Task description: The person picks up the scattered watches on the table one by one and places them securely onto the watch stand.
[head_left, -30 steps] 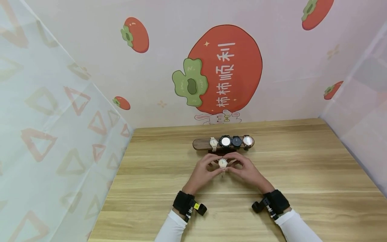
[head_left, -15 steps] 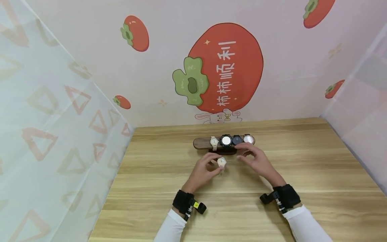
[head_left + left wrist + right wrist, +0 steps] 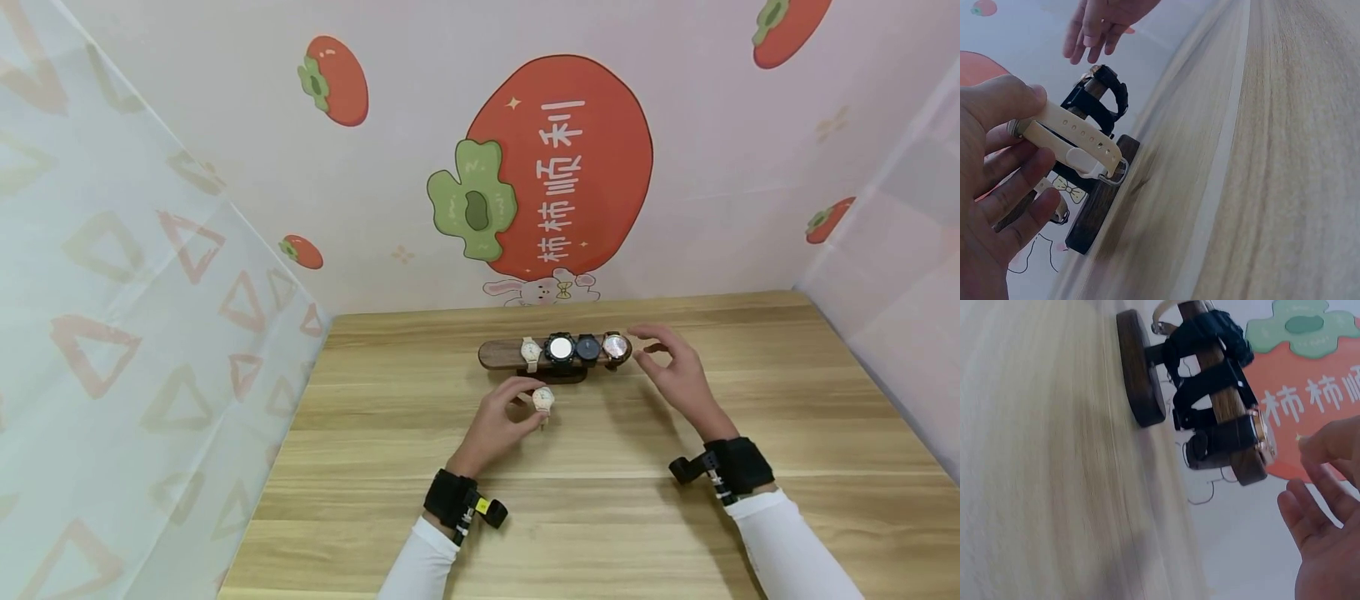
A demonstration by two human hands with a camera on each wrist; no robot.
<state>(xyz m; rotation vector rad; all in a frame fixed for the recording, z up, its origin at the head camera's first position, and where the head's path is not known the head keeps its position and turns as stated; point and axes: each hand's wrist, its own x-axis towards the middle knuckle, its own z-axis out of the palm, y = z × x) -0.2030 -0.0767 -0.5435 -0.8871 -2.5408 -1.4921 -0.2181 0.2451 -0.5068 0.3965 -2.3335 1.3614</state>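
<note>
My left hand [image 3: 491, 429] pinches a cream wristwatch [image 3: 543, 399] by its case between thumb and finger, in front of the wooden watch stand [image 3: 498, 356]. In the left wrist view, the cream strap [image 3: 1082, 130] is buckled into a loop and hangs toward the stand's base. On the stand's bar sit another cream watch [image 3: 530, 351], a black watch with a bright face [image 3: 559, 348], a dark watch [image 3: 588, 348] and a rose-gold-rimmed watch [image 3: 616, 347]. My right hand [image 3: 684, 379] hovers just off the bar's right end, fingers loosely bent, holding nothing.
The wood-grain table [image 3: 570, 517] runs to a back wall [image 3: 405, 208] printed with persimmons. A patterned panel [image 3: 150, 333] borders the left side and a pale one [image 3: 892, 250] the right. The stand's dark base [image 3: 1104, 200] rests on the table below the bar.
My right hand has let go of the cream watch and moved right, past the stand's end. My left hand, still holding the watch, has shifted slightly left.
</note>
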